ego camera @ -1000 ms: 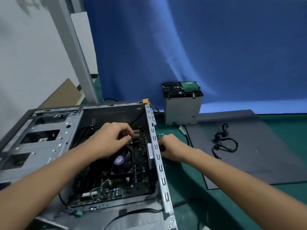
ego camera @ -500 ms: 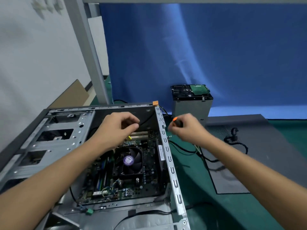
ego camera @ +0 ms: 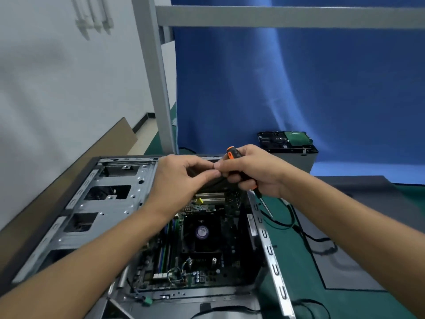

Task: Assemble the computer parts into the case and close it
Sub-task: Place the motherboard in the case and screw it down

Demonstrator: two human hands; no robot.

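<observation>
The open grey computer case [ego camera: 108, 203] lies on its side, its motherboard [ego camera: 195, 256] and black CPU fan [ego camera: 202, 232] showing inside. Above the case's far end my right hand [ego camera: 255, 171] grips a black-and-orange screwdriver [ego camera: 231, 153], shaft pointing down to the right. My left hand [ego camera: 181, 180] is pinched closed with its fingertips meeting the right hand's thumb; what sits between the fingers is too small to tell. A metal drive cage with a hard drive [ego camera: 285, 140] on top stands behind the case. The dark side panel [ego camera: 358, 261] lies flat to the right.
A green mat [ego camera: 296, 261] covers the table. Black cables [ego camera: 317, 241] trail across the mat and side panel right of the case. A grey frame post [ego camera: 158, 88] rises behind the case, with a blue backdrop [ego camera: 299, 84] beyond. Cardboard [ego camera: 119, 137] leans at the wall, left.
My right hand rose from beside the case wall with the screwdriver and came up to my left hand, which lifted from inside the case. The camera tilted upward.
</observation>
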